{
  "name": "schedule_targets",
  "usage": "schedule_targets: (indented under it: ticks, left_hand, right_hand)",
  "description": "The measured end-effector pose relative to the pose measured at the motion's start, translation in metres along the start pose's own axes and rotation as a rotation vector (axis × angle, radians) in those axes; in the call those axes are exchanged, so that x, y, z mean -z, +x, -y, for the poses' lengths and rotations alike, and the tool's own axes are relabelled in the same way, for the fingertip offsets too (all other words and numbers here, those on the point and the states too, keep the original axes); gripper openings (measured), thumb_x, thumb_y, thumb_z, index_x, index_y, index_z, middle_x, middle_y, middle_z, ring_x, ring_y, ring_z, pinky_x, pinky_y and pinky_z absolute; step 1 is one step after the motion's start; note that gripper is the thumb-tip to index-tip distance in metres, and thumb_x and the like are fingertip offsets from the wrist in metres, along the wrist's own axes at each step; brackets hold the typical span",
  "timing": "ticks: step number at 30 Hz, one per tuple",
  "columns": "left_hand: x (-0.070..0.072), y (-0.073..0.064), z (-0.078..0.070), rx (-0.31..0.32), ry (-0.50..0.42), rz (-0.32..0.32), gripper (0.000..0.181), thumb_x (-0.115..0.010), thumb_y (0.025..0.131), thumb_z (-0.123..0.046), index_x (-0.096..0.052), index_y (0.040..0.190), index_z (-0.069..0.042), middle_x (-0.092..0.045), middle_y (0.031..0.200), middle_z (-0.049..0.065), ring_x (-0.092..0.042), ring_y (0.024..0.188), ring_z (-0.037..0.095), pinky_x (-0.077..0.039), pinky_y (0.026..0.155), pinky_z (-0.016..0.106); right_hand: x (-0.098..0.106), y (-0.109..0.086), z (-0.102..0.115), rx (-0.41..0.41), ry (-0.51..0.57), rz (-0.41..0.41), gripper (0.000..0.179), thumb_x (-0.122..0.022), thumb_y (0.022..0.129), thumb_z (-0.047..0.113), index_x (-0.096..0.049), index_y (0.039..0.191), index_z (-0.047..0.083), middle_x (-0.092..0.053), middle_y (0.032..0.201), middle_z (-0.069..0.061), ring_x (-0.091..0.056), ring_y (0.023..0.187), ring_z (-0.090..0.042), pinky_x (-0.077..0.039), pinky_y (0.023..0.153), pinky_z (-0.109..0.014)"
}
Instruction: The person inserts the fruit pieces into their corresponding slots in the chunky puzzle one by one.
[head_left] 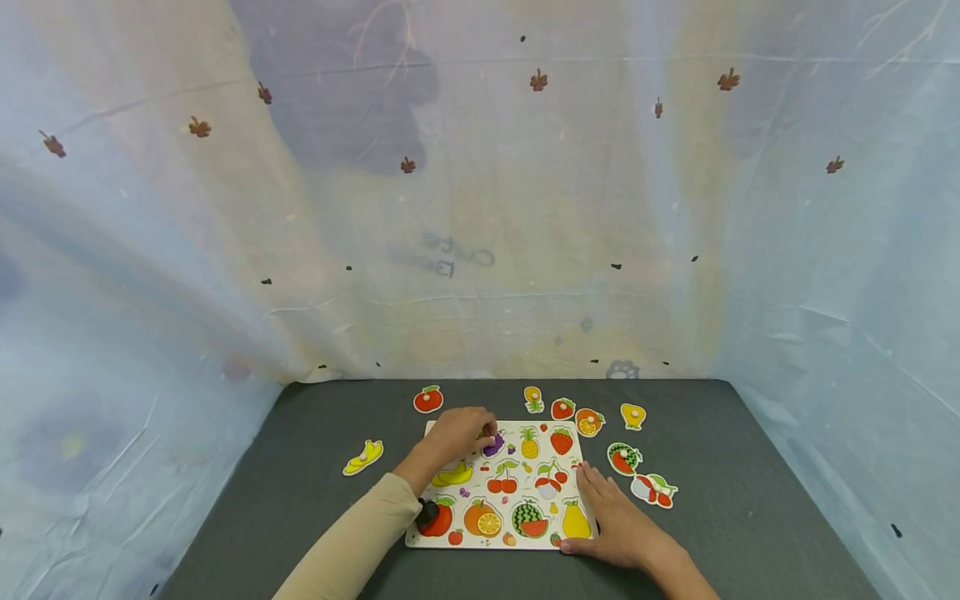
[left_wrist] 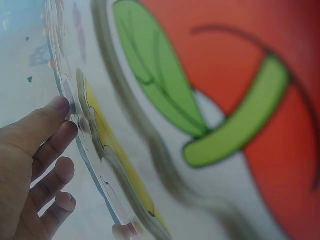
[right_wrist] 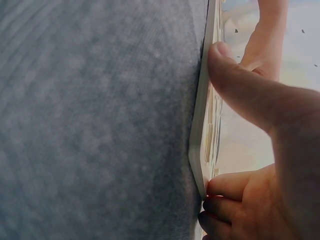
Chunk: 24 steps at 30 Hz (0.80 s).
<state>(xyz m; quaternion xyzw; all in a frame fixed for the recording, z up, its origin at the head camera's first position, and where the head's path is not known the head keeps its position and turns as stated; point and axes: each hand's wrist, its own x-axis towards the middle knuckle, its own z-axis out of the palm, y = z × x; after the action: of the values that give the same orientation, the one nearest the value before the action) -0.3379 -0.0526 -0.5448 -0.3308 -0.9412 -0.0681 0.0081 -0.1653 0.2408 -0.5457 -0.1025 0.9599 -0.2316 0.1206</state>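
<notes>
"Head view, biggest first: what are you seeing?"

"A patterned sheet (head_left: pixel 480 208) is hanging behind a dark table (head_left: pixel 757 525). A white fruit board (head_left: pixel 482 543) is lying between the table's left and right edges, stopping short of the far one."

"And the hands?"

"The right hand (head_left: pixel 618 521) is bracing the board's right edge and near right corner, its grip spreading, thumb and fingers apart. The left hand (head_left: pixel 459 435) is reaching over the board's left part."

"Which loose pieces are lying around?"

"A banana piece (head_left: pixel 363 457) is lying toward the table's left edge. Along the far edge, a tomato piece (head_left: pixel 428 400) is sitting left of center, while an orange piece (head_left: pixel 590 422), a pear piece (head_left: pixel 633 417), a strawberry piece (head_left: pixel 562 409) and a pineapple piece (head_left: pixel 533 399) are lying farther right. A red-and-white fruit piece (head_left: pixel 654 490) and a watermelon piece (head_left: pixel 624 458) are lying between the board and the right edge."

"And the smallest matter?"

"The grape piece (head_left: pixel 493 447), at the board's far left part. The left grip seems to be pinching it between thumb and fingertips; whether it's sitting flush, I'm not managing to tell."

"What's worrying you?"

"Uneven pressing could be tipping it askew, since the fingers are partly covering it. If the bracing eases, the board could be sliding; if those right fingers stray outward, they could be nudging the watermelon."
</notes>
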Motion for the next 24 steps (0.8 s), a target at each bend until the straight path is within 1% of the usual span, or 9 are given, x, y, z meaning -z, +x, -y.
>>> schedule_targets:
  ticks: [8,16,24]
  left_hand:
    - [-0.0024,0.0018,0.0006,0.013,0.014,0.016,0.015,-0.078,0.1,-0.044,-0.072,0.102,-0.03,-0.06,0.09,-0.016,-0.052,0.074,0.004,-0.052,0.075,0.024]
    - [-0.0035,0.0019,0.0012,0.026,0.0,0.034,0.016,-0.077,0.1,-0.044,-0.073,0.103,-0.029,-0.06,0.09,-0.015,-0.053,0.076,0.005,-0.053,0.077,0.024]
    - [-0.0038,0.0038,0.0026,0.027,-0.004,0.044,0.016,-0.076,0.1,-0.045,-0.072,0.103,-0.03,-0.06,0.091,-0.015,-0.054,0.077,0.004,-0.054,0.078,0.025]
  right_hand:
    - [0.0,-0.0006,-0.0001,0.007,0.008,0.0,0.13,-0.086,0.077,0.071,-0.029,0.168,-0.001,-0.024,0.176,-0.02,-0.027,0.161,-0.042,-0.023,0.129,-0.063]
    - [-0.0014,0.0001,-0.0005,-0.011,0.014,0.01,0.13,-0.087,0.076,0.071,-0.029,0.168,0.001,-0.024,0.176,-0.02,-0.026,0.161,-0.04,-0.022,0.129,-0.062]
    - [-0.0006,-0.0005,0.0002,-0.006,0.01,0.009,0.129,-0.086,0.077,0.071,-0.029,0.168,0.0,-0.024,0.176,-0.019,-0.026,0.162,-0.039,-0.021,0.13,-0.061]
